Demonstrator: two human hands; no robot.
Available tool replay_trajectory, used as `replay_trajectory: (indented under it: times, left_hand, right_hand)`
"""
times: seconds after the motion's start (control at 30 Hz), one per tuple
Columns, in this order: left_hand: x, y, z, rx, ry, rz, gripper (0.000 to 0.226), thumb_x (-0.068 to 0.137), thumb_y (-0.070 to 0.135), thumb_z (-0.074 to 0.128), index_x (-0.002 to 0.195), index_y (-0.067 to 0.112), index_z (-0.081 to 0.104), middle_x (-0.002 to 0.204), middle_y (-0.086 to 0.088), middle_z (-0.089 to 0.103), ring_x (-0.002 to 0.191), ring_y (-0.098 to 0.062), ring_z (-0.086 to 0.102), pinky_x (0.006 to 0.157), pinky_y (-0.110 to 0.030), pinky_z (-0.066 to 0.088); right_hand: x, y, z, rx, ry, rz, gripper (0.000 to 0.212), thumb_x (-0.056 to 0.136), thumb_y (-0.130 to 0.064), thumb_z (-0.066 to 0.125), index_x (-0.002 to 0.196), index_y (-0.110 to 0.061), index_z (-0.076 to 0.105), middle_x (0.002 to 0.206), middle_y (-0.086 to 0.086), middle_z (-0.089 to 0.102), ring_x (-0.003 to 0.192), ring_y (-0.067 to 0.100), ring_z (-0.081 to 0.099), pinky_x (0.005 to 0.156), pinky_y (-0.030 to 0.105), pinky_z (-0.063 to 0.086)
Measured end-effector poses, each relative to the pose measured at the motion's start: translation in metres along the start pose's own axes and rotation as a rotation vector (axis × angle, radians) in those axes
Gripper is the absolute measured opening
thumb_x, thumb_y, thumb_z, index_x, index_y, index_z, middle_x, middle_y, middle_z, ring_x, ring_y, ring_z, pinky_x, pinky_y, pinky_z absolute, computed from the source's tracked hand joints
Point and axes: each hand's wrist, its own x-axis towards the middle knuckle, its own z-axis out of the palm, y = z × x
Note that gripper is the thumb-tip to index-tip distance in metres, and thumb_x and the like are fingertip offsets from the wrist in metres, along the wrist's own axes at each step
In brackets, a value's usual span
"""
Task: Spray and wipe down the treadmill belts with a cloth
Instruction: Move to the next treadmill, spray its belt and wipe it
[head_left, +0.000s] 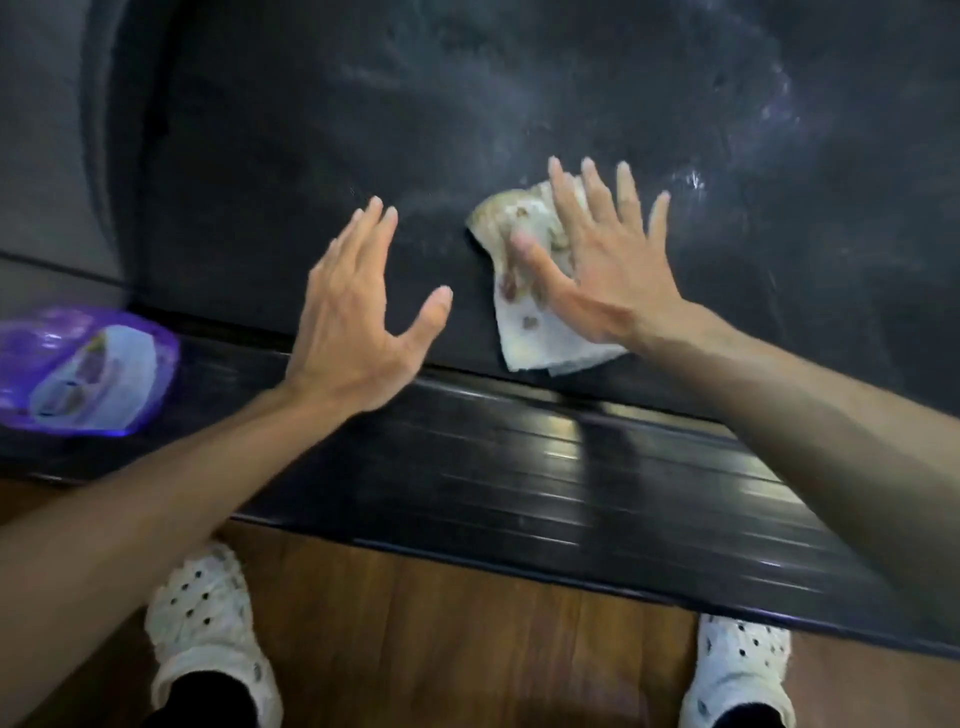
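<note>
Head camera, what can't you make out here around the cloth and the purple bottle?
- Purple bottle: label text blurred, top cut by left edge.
- Cloth: middle hidden under the right hand.
- Left hand: contact with treadmill belt unclear.

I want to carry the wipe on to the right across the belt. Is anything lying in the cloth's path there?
Nothing visible does. The right hand presses the cloth flat on the belt, and the belt to its right shows only wet streaks. The spray bottle lies far left on the side rail.
</note>
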Motion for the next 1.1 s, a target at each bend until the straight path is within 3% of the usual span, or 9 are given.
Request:
replay_trajectory:
  times: [0.07, 0.17, 0.43, 0.63, 0.83, 1.1]
  left_hand:
    - [0.005, -0.012, 0.013, 0.031, -0.037, 0.052, 0.086, 0.093, 0.062, 0.04, 0.159, 0.008, 0.027, 0.168, -0.007, 0.022, 0.155, -0.019, 0.018, 0.126, -0.046, 0.018]
    - [0.02, -0.022, 0.023, 0.057, -0.032, 0.088, 0.088, 0.092, 0.064, 0.039, 0.159, 0.008, 0.027, 0.168, -0.005, 0.021, 0.156, -0.017, 0.016, 0.126, -0.046, 0.015]
    - [0.062, -0.029, 0.04, 0.022, 0.032, 0.166, 0.086, 0.089, 0.066, 0.039, 0.157, 0.014, 0.035, 0.166, 0.0, 0.028, 0.155, -0.011, 0.018, 0.127, -0.048, 0.013]
    - [0.078, -0.028, 0.047, 0.135, -0.014, 0.266, 0.083, 0.09, 0.065, 0.029, 0.16, 0.02, 0.029, 0.168, 0.005, 0.022, 0.155, -0.006, 0.013, 0.128, -0.045, 0.009]
    - [0.071, -0.051, 0.045, 0.191, -0.093, 0.219, 0.085, 0.089, 0.068, 0.023, 0.162, 0.024, 0.022, 0.169, 0.009, 0.013, 0.154, -0.001, 0.006, 0.128, -0.04, 0.006]
    - [0.051, -0.061, 0.034, 0.201, -0.079, 0.201, 0.084, 0.089, 0.068, 0.022, 0.161, 0.024, 0.022, 0.169, 0.01, 0.013, 0.154, 0.0, 0.004, 0.128, -0.041, 0.006]
  right_hand:
    - [0.008, 0.01, 0.015, -0.046, 0.036, -0.133, 0.077, 0.098, -0.072, 0.012, 0.166, -0.035, 0.005, 0.174, 0.005, 0.004, 0.16, 0.031, -0.005, 0.124, 0.065, -0.004]
    - [0.019, 0.017, 0.03, -0.075, 0.038, -0.203, 0.076, 0.096, -0.07, 0.011, 0.165, -0.038, 0.011, 0.174, 0.002, 0.005, 0.16, 0.03, -0.002, 0.124, 0.065, -0.001]
    - [0.043, 0.012, 0.039, -0.045, 0.139, -0.179, 0.07, 0.099, -0.068, 0.018, 0.164, -0.043, 0.011, 0.174, 0.003, 0.005, 0.16, 0.027, -0.001, 0.127, 0.057, 0.0]
    - [0.043, 0.014, 0.049, -0.035, 0.206, -0.187, 0.073, 0.095, -0.073, 0.015, 0.163, -0.047, 0.011, 0.174, 0.001, 0.008, 0.16, 0.024, 0.001, 0.128, 0.055, 0.004]
    - [0.043, 0.015, 0.046, -0.008, 0.221, -0.197, 0.079, 0.088, -0.079, 0.012, 0.161, -0.048, 0.019, 0.173, -0.001, 0.015, 0.16, 0.021, 0.007, 0.128, 0.054, 0.01]
    - [0.043, 0.013, 0.046, -0.012, 0.195, -0.197, 0.075, 0.093, -0.076, 0.015, 0.162, -0.048, 0.016, 0.173, -0.001, 0.011, 0.16, 0.022, 0.004, 0.128, 0.053, 0.003]
